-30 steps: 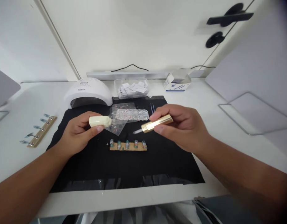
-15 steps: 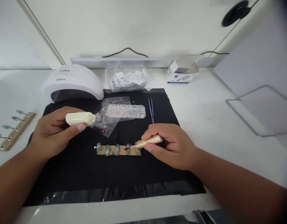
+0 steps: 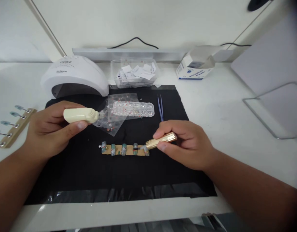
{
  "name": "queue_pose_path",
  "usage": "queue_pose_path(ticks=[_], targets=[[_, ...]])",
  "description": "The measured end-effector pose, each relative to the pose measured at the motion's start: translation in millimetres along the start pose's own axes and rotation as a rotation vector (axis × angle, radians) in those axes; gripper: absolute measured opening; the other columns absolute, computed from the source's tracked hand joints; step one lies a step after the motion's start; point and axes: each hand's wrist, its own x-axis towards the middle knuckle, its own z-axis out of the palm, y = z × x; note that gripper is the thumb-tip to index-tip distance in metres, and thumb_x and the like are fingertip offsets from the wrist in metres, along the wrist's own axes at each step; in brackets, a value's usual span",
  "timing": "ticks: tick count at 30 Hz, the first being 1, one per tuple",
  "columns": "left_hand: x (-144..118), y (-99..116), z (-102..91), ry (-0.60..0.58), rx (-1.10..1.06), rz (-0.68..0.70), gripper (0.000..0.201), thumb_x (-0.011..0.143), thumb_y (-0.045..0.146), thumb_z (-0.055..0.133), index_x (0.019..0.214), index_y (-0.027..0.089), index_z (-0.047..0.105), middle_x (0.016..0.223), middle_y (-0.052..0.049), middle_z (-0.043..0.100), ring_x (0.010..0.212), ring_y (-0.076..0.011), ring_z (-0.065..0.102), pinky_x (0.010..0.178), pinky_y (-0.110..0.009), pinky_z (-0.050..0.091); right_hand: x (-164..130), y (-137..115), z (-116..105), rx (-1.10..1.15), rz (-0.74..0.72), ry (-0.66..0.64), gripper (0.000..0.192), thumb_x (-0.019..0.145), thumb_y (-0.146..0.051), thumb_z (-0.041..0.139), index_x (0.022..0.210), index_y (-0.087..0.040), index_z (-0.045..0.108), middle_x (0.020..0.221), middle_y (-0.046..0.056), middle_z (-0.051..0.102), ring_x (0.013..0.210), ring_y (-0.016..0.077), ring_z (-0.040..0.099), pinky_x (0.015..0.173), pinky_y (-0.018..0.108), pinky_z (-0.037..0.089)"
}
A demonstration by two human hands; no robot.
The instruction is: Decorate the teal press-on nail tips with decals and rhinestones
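Observation:
My left hand (image 3: 55, 127) is closed around a pale yellow nail polish bottle (image 3: 78, 115), held on its side with the clear neck toward the right. Between the fingers and thumb of my right hand (image 3: 183, 141) is a gold-capped polish brush (image 3: 160, 140). Its bristles reach left to the fourth nail tip (image 3: 135, 148) in a row; whether they touch it I cannot tell. Several green-grey decorated nail tips stand along a tan strip (image 3: 129, 150) on the black mat (image 3: 109, 177). Just beyond my right hand lie blue-purple tweezers (image 3: 160, 108).
A white nail lamp (image 3: 75, 75) stands back left. Behind the mat are a clear tub of white packets (image 3: 135, 73) and an alcohol pads box (image 3: 195, 67). A compartment case (image 3: 133, 109) lies on plastic sheets. At left is a wooden nail stand (image 3: 16, 129); at right, a wire frame (image 3: 262, 120).
The view has shifted, so the table things sit higher and mostly farther right. The brush has turned slightly and stays by the fourth nail tip. Both hands keep their holds.

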Motion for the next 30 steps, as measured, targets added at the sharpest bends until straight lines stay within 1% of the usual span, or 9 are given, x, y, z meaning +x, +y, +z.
queue_pose_path(ticks=[3,6,9,13,17,19,22,27,30], targets=[[1.7,-2.8,0.6,0.02,0.013,0.071,0.027,0.076,0.011,0.075,0.1,0.023,0.074,0.088,0.004,0.073,0.074,-0.0101,0.063,0.067,-0.02,0.048,-0.3,0.8,0.1,0.04,-0.002,-0.057,0.007,0.08,-0.015,0.061,0.081,-0.022,0.062,0.063,-0.004,0.062,0.047,0.0073,0.049,0.047,0.022,0.038],[2.9,-6.5,0.5,0.028,0.007,0.107,0.029,0.074,0.01,0.075,0.1,0.023,0.075,0.088,0.003,0.074,0.074,-0.0099,0.064,0.065,-0.019,0.048,-0.4,2.6,-0.6,0.029,0.073,0.001,0.007,0.081,-0.015,0.061,0.081,-0.021,0.063,0.064,-0.004,0.063,0.051,0.0085,0.052,0.049,0.022,0.039],[3.2,-7.0,0.2,0.033,0.019,0.096,0.028,0.074,0.011,0.075,0.1,0.023,0.075,0.085,0.003,0.074,0.072,-0.0099,0.064,0.065,-0.019,0.049,-0.3,3.6,-1.5,0.064,0.116,0.025,0.006,0.081,-0.016,0.061,0.081,-0.022,0.063,0.065,-0.004,0.063,0.052,0.0087,0.052,0.049,0.023,0.039],[2.8,-5.8,-0.3,0.04,0.037,0.065,0.027,0.075,0.012,0.076,0.099,0.023,0.075,0.085,0.002,0.074,0.072,-0.0103,0.064,0.065,-0.019,0.048,0.2,4.0,-1.3,0.117,0.119,-0.049,0.006,0.08,-0.016,0.061,0.08,-0.021,0.063,0.063,-0.005,0.061,0.05,0.0078,0.049,0.048,0.023,0.037],[2.3,-7.7,-1.4,0.036,0.039,0.082,0.027,0.076,0.011,0.075,0.101,0.022,0.075,0.086,0.002,0.074,0.074,-0.0103,0.065,0.067,-0.02,0.049,1.5,6.4,0.0,0.124,0.231,0.037,0.003,0.079,-0.018,0.061,0.079,-0.02,0.064,0.06,-0.005,0.058,0.049,0.0073,0.046,0.046,0.021,0.035],[2.2,-8.4,-1.8,0.034,0.053,0.084,0.027,0.077,0.012,0.075,0.101,0.022,0.075,0.088,0.002,0.074,0.076,-0.0107,0.065,0.068,-0.02,0.05,1.6,7.2,1.1,0.176,0.263,0.035,0.003,0.079,-0.019,0.062,0.079,-0.019,0.064,0.06,-0.005,0.057,0.048,0.0068,0.045,0.045,0.02,0.034],[2.1,-7.8,-1.9,0.044,0.065,0.066,0.025,0.077,0.014,0.076,0.101,0.022,0.074,0.087,0.002,0.075,0.075,-0.0109,0.065,0.068,-0.021,0.05,1.4,7.3,2.9,0.236,0.258,-0.024,0.003,0.078,-0.019,0.061,0.079,-0.018,0.064,0.061,-0.004,0.058,0.05,0.0072,0.047,0.046,0.02,0.036],[1.8,-7.0,-2.1,0.043,0.063,0.059,0.024,0.077,0.015,0.076,0.1,0.023,0.074,0.087,0.003,0.075,0.074,-0.0107,0.065,0.067,-0.021,0.05,2.1,8.5,1.9,0.204,0.336,0.044,0.005,0.078,-0.022,0.061,0.079,-0.018,0.064,0.06,-0.004,0.057,0.048,0.0068,0.044,0.045,0.019,0.035],[1.8,-7.2,-2.4,0.033,0.068,0.056,0.026,0.077,0.013,0.075,0.101,0.023,0.074,0.087,0.003,0.074,0.074,-0.0106,0.065,0.067,-0.021,0.05,1.9,8.5,0.4,0.226,0.293,-0.003,0.006,0.077,-0.022,0.062,0.079,-0.018,0.064,0.062,-0.003,0.059,0.05,0.0072,0.046,0.046,0.019,0.036]])
